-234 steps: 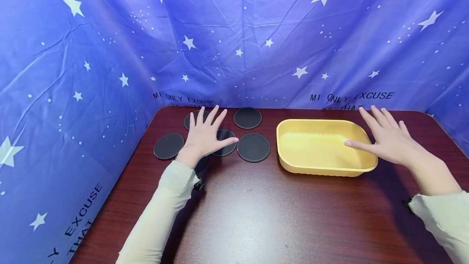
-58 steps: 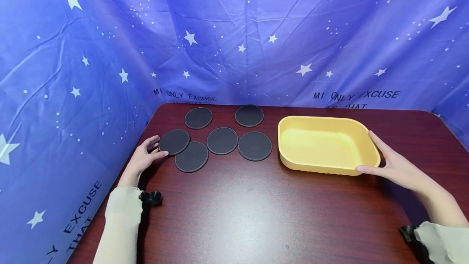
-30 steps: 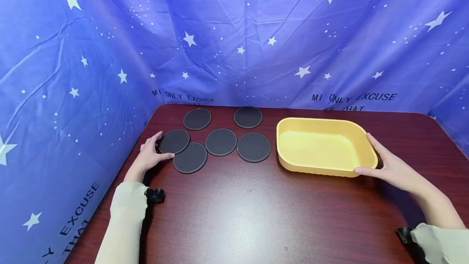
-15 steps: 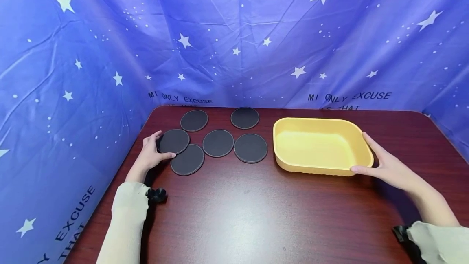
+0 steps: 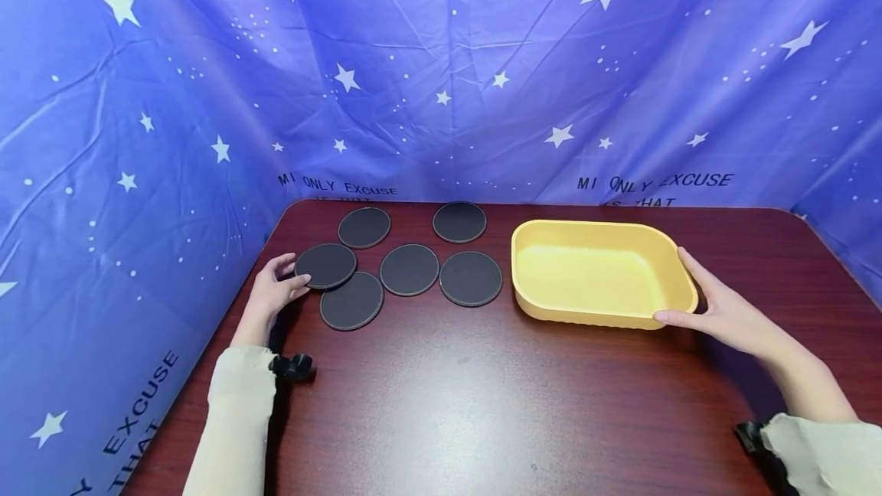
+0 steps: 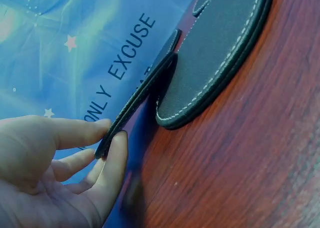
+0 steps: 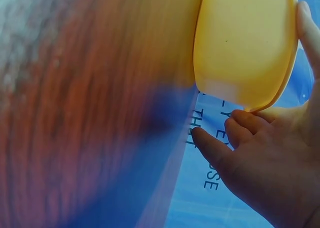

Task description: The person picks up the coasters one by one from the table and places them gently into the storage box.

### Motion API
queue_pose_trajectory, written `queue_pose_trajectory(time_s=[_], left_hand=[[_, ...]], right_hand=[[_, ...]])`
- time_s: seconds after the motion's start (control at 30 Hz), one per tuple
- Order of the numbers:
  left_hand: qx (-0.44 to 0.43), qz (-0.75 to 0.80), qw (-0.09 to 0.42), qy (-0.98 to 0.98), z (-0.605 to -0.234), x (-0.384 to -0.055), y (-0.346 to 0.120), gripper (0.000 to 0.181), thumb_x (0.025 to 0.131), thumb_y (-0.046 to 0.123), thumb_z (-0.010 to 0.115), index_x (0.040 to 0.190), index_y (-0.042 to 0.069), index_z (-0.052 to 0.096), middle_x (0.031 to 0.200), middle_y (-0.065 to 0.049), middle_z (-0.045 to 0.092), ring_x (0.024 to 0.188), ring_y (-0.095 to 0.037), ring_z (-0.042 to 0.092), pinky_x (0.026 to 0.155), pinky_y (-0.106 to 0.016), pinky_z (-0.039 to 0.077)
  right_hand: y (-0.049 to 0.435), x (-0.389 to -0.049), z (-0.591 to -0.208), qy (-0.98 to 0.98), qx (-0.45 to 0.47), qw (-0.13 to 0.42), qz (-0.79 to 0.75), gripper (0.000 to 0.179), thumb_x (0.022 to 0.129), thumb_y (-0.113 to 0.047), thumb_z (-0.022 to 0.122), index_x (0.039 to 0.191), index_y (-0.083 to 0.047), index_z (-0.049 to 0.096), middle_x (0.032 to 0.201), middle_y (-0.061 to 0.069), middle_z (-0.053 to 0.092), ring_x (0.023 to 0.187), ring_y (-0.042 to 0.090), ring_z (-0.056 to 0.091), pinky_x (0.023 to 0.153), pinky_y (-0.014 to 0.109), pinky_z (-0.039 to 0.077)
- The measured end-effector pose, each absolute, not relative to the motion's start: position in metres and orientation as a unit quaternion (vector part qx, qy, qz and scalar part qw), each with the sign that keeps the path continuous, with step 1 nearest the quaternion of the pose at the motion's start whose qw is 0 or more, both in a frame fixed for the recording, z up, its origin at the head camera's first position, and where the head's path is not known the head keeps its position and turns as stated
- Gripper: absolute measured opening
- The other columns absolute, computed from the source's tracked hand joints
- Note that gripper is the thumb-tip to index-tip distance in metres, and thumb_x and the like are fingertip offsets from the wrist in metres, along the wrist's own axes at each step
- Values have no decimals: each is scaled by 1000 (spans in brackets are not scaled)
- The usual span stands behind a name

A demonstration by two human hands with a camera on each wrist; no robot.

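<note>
At the table's left, my left hand pinches the near-left edge of a round black coaster with white stitching, thumb on top and fingers beneath. The left wrist view shows this pinched coaster edge-on, tilted, its held side raised off the table. Its far side overlaps another black coaster. On the right, my right hand grips the right end of a yellow rectangular basin, thumb at the near corner and fingers along the far part of the end. Nothing lies inside the basin.
More black coasters lie flat between the left hand and the basin: a back-left coaster, a back-middle coaster, a middle coaster and one coaster beside the basin. Blue star-printed cloth hangs behind the dark red table.
Both hands were spread over the coasters and basin at first; then the right took the basin's end. Lately the left thumb has shifted from the coaster's lower edge onto its top left, pinching it.
</note>
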State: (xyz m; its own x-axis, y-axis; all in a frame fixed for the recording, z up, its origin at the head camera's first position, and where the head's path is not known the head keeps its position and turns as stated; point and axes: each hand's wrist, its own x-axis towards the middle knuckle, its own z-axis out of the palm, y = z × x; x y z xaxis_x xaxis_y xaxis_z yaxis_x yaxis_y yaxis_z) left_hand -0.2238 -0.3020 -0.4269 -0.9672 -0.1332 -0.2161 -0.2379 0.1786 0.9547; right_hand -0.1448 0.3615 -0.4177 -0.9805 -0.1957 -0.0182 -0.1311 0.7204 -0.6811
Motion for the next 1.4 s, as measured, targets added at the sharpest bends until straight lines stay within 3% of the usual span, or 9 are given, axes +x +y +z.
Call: queue_pose_trajectory(time_s=[0.23, 0.4, 0.5, 0.67, 0.77, 0.9, 1.0, 1.23, 1.4], left_hand=[[-141, 674, 46, 723, -423, -220, -303, 66, 98, -6, 50, 156, -3, 19, 144, -22, 40, 78, 6, 63, 73, -15, 59], [-143, 694, 47, 704, -420, -217, -303, 66, 98, -4, 53, 156, -3, 21, 118, 0, 57, 80, 6, 65, 75, -16, 59], [-139, 703, 48, 696, -420, -216, -302, 66, 98, -4, 54, 155, -3, 21, 104, 12, 57, 80, 5, 65, 75, -16, 59], [-136, 716, 47, 683, -421, -216, -302, 65, 98, -4, 53, 155, -4, 22, 98, 16, 59, 81, 5, 65, 75, -16, 59], [-130, 726, 47, 674, -421, -217, -300, 65, 98, -5, 53, 155, -4, 22, 95, 18, 61, 81, 4, 65, 74, -16, 59], [-118, 738, 47, 663, -420, -217, -296, 63, 98, -6, 53, 154, -5, 23, 93, 18, 64, 80, 3, 66, 73, -16, 60], [-114, 742, 52, 658, -419, -217, -291, 62, 98, -6, 52, 153, -4, 24, 93, 18, 65, 80, 3, 66, 73, -16, 60], [-98, 743, 60, 659, -419, -216, -279, 60, 97, -7, 53, 151, -4, 28, 94, 18, 67, 80, 2, 67, 73, -17, 60], [-89, 747, 64, 655, -418, -215, -270, 58, 97, -8, 53, 150, -4, 30, 95, 16, 67, 81, 1, 68, 74, -17, 60]], right_hand=[[360, -145, -417, 925, -94, 44, -366, 109, 90, -25, 73, 159, -20, -10, 167, 18, -8, 153, 17, -11, 123, 37, -6], [362, -145, -417, 924, -97, 45, -367, 109, 90, -25, 73, 159, -20, -10, 167, 18, -7, 153, 18, -11, 123, 42, -6], [363, -146, -417, 924, -97, 44, -368, 109, 89, -25, 73, 160, -20, -9, 167, 18, -7, 153, 18, -11, 123, 48, -5], [364, -147, -415, 924, -100, 36, -366, 109, 88, -24, 74, 160, -20, -7, 167, 20, -4, 154, 18, -10, 123, 53, -5], [364, -148, -415, 925, -103, 32, -364, 108, 88, -23, 75, 161, -19, -6, 167, 21, -2, 154, 17, -9, 124, 46, -5], [364, -148, -415, 927, -109, 23, -358, 107, 88, -22, 75, 161, -18, -3, 167, 21, 1, 153, 9, -8, 122, 25, -5], [364, -147, -416, 927, -111, 20, -357, 106, 88, -22, 75, 161, -17, -2, 167, 21, 2, 153, 6, -7, 120, 20, -5], [362, -148, -414, 925, -98, 40, -365, 107, 89, -25, 75, 161, -16, -4, 167, 22, 0, 154, 20, -8, 125, 51, -4], [362, -148, -413, 923, -95, 47, -371, 108, 88, -25, 75, 161, -14, -4, 167, 22, -1, 154, 25, -9, 123, 61, -4]])
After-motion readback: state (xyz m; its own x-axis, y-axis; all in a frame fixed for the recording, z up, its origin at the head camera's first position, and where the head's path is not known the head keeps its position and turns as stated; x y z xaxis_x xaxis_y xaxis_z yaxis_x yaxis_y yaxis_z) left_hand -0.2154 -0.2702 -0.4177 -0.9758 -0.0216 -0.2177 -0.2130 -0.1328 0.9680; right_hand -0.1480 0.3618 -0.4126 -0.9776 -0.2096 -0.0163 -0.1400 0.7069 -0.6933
